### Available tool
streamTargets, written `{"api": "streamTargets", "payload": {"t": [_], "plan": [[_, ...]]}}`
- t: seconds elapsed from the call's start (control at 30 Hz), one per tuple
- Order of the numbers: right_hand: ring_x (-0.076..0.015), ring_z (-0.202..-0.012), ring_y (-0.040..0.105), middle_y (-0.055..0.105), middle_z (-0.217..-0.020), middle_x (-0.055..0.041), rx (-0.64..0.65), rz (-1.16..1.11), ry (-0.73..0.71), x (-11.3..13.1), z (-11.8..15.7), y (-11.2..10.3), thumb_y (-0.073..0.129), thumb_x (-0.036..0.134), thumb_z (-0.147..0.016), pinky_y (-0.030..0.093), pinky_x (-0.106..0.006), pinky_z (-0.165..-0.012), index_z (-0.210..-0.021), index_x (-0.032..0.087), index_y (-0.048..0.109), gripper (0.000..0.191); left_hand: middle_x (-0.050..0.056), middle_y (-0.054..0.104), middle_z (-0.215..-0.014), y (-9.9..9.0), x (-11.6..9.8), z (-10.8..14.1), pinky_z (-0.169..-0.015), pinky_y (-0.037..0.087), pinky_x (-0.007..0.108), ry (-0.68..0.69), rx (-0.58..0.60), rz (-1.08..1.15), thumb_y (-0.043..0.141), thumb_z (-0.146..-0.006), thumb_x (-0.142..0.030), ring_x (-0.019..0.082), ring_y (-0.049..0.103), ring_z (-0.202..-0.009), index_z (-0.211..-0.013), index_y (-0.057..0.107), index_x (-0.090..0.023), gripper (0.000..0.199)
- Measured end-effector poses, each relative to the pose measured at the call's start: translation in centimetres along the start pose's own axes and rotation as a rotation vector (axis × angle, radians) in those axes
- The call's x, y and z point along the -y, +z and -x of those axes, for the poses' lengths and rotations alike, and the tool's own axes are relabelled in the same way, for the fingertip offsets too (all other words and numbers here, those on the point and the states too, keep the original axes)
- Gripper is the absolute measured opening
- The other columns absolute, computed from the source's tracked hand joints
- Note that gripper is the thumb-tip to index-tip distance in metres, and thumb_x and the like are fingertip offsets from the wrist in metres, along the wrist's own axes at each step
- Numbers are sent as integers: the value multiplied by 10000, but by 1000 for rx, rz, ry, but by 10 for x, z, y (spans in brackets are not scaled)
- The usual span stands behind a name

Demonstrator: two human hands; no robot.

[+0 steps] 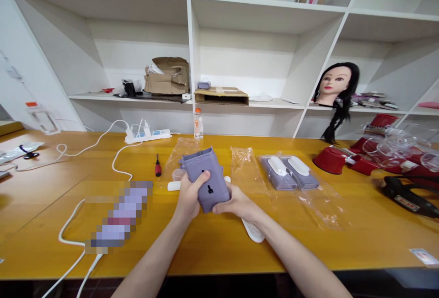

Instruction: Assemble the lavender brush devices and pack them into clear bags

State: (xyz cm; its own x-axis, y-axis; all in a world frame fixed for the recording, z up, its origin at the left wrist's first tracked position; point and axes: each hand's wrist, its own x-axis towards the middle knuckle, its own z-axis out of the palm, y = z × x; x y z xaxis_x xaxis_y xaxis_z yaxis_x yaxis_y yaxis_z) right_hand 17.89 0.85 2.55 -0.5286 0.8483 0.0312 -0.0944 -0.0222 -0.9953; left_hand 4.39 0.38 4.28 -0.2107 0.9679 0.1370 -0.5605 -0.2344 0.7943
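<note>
A lavender plastic housing, box-shaped with black keyhole-like marks on its face, is held tilted above the table between both hands. My left hand grips its left side, thumb lying across the face. At the lower right corner my right hand is closed around the edge. Behind the housing more lavender and white parts show, partly hidden, among them a white piece. A white oval perforated piece lies partly under my right forearm. A red and black screwdriver rests to the left.
Two lavender units with white oval tops lie on clear plastic bags to the right. A white power strip and bottle stand behind. Cables run along the left, near a pixelated patch. Red appliances and a black tool sit far right.
</note>
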Motion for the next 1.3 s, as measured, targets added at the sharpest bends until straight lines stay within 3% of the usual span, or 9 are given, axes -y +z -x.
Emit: {"api": "streamTargets", "payload": {"t": [0.5, 0.63, 0.7, 0.83, 1.0, 1.07, 1.13, 1.2, 1.3], "plan": [[-100, -640, 550, 633, -734, 39, -11, -42, 39, 2, 7, 2, 750, 148, -531, 431, -235, -620, -941, 176, 599, 438, 31, 687, -893, -2, 16, 6, -746, 499, 301, -42, -54, -12, 682, -680, -344, 185, 653, -803, -982, 581, -173, 362], [-91, -643, 546, 631, -754, 34, -11, -79, 45, 1, 6, 4, 762, 143, -512, 420, -214, -595, -947, 175, 590, 469, 45, 681, -932, 0, 9, 7, -752, 501, 290, -11, -57, -40, 699, -665, -336, 182, 650, -821, -988, 578, -172, 383], [-64, -553, 495, 598, -683, 46, -14, -99, 67, 1, 5, 4, 773, 173, -513, 358, -176, -490, -912, 166, 583, 442, 58, 682, -934, -1, 2, 5, -747, 504, 291, -21, -54, -76, 723, -636, -331, 186, 649, -817, -974, 582, -161, 403], [-14, -390, 265, 438, -506, 89, -1, -139, 127, 1, 0, 6, 761, 294, -559, 104, -176, -358, -739, 155, 526, 327, 84, 687, -951, -7, -4, -1, -764, 507, 330, -144, 53, -46, 733, -618, -334, 227, 646, -860, -999, 588, -153, 446], [-35, -414, 347, 451, -563, 77, 33, -117, 191, 7, -4, 1, 735, 408, -575, 112, -173, -345, -773, 187, 471, 397, 150, 676, -1018, -12, 0, -4, -829, 493, 423, -376, 249, 158, 608, -722, -396, 293, 642, -917, -1062, 597, -110, 445], [-62, -444, 415, 496, -595, 52, 116, 77, 200, 15, 2, -9, 653, 518, -648, 196, -177, -357, -847, 188, 483, 421, 149, 682, -1005, -13, 0, -7, -840, 489, 443, -382, 243, 216, 564, -753, -405, 299, 645, -915, -1069, 599, -113, 432], [-101, -517, 494, 571, -681, 5, 79, 444, 138, 25, 15, -20, 588, 560, -705, 319, -211, -429, -982, 183, 493, 478, 146, 688, -986, -17, -1, -11, -840, 489, 461, -365, 189, 256, 541, -771, -409, 297, 650, -904, -1082, 590, -116, 430], [-173, -691, 569, 609, -819, -50, -191, 904, 43, 30, 33, -27, 616, 528, -707, 403, -274, -574, -1085, 180, 491, 529, 144, 689, -972, -21, -3, -15, -830, 491, 475, -338, 116, 273, 539, -778, -407, 292, 653, -892, -1111, 566, -119, 441], [-323, -881, 589, 613, -956, -180, -375, 1380, 254, 24, 54, -24, 615, 428, -741, 413, -393, -711, -1044, 100, 541, 453, 138, 682, -982, -25, -5, -20, -819, 491, 487, -308, -3, 274, 535, -785, -415, 288, 650, -900, -1170, 524, -144, 471]]}}
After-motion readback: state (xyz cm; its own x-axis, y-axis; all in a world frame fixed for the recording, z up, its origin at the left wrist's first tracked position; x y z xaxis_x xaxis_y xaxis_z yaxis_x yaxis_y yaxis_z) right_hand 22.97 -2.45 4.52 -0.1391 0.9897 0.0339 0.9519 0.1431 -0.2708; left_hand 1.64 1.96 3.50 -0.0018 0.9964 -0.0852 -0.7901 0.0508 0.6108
